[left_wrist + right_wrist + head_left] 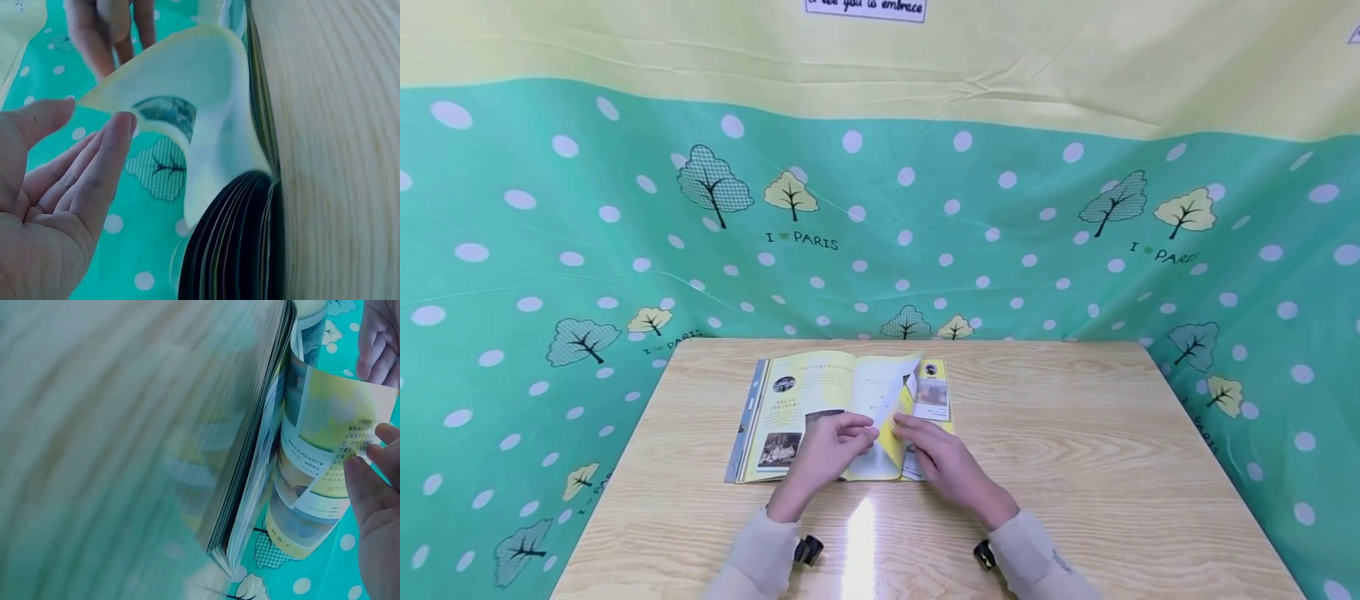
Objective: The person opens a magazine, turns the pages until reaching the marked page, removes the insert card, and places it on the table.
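An open magazine (808,379) lies on the table, one of its pages (895,408) lifted and curling up from the right side. My left hand (831,450) is at the lifted page's left, thumb and fingers apart. In the left wrist view, the thumb tip of that left hand (62,187) is close to the page corner (100,100); whether they touch I cannot tell. From the other side, my right hand (947,462) rests its extended fingers against the raised page. The right wrist view shows these fingertips (356,472) at the printed side of the page (331,437).
The magazine sits on a light wooden table (1075,442), left of its middle. Behind and on both sides hangs a green dotted cloth (910,275) with tree prints. A black wrist strap piece (808,550) shows by the left sleeve.
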`<state>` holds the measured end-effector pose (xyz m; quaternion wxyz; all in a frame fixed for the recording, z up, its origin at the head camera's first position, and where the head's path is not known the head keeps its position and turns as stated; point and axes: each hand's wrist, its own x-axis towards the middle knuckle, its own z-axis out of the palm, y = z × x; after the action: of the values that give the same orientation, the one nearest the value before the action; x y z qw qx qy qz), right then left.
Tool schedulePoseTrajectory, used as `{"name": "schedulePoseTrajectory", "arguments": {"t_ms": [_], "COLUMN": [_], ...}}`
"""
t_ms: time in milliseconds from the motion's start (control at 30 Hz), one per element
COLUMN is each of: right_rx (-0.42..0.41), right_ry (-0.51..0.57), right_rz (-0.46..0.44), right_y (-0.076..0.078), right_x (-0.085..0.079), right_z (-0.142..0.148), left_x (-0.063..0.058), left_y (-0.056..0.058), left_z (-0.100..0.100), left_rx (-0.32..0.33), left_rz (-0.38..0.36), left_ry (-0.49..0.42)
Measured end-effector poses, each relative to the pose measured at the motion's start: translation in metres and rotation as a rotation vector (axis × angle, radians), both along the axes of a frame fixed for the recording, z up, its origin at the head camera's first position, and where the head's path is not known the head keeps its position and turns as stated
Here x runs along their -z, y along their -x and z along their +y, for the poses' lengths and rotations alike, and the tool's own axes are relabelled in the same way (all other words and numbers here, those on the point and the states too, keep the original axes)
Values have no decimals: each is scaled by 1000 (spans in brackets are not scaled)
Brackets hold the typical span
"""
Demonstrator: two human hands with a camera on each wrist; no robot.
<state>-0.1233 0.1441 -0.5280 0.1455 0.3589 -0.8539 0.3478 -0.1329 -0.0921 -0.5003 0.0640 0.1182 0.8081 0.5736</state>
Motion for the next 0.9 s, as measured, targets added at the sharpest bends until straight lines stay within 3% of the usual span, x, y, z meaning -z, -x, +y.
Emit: {"name": "schedulePoseTrajectory", "arguments": {"t_ms": [233, 400, 567, 700, 900], "right_rx": [-4, -2, 29, 71, 55], "right_ry": [-22, -36, -90, -217, -368], "right_rz": [-22, -4, -14, -91, -154], "right_y": [-3, -3, -3, -3, 0], "right_x": [-3, -5, -7, -10, -5], "right_z": [-3, -2, -2, -3, -7], "left_x": [0, 0, 0, 0, 2], "left_y": [-2, -3, -5, -11, -25], "left_z": [8, 3, -22, -55, -102], "left_rx": [5, -20, -142, -272, -405], "left_rz": [1, 12, -13, -28, -57], "left_ry": [-17, -30, -49, -39, 51]}}
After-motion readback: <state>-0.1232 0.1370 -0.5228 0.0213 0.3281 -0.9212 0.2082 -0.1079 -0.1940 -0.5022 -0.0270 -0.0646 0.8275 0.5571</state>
